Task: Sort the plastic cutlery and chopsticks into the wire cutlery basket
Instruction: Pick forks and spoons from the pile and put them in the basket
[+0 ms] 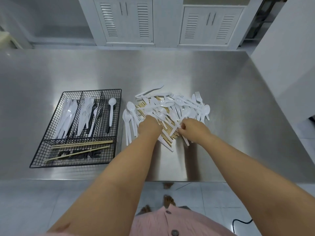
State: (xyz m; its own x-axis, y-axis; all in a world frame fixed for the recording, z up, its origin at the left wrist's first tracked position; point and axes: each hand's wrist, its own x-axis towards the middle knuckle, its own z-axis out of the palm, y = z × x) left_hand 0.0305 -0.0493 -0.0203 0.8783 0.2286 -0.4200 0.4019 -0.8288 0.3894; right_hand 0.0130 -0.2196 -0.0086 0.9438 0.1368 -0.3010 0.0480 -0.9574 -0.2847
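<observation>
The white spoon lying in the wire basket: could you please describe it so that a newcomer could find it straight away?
On the steel table, left of the loose pile of cutlery, sits a black wire basket. Its right-hand upright compartment holds the white spoon, bowl pointing away from the person. The other two upright compartments are crowded with several white pieces each.

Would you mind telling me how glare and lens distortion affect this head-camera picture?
Head view: bright glare streaks wash the steel table; wide-angle distortion bows the table edges and stretches the forearms; the wire basket and cutlery pile stay fairly sharp, edges soft.
</observation>
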